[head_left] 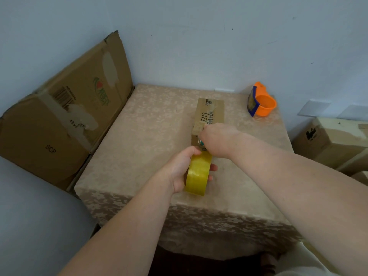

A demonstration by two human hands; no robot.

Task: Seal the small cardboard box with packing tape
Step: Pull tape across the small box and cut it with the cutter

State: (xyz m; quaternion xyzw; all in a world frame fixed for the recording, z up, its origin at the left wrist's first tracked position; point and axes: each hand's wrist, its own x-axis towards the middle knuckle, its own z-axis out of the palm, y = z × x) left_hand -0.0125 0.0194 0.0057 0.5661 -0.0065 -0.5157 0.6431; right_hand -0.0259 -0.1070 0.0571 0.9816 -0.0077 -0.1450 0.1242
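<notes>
A small brown cardboard box (211, 112) with printed letters lies on the table (149, 140), right of centre. A clear strip of tape runs along its top toward me. My left hand (183, 168) grips a yellowish roll of packing tape (198, 173), held upright just in front of the box. My right hand (217, 139) rests at the box's near edge, fingers curled down on the tape strip there. What the fingertips do is hidden behind the hand.
An orange tape dispenser (261, 101) stands at the table's back right corner. A large flattened cardboard box (65, 114) leans against the wall on the left. More cardboard boxes (334, 142) sit on the right. The table has a beige patterned cloth.
</notes>
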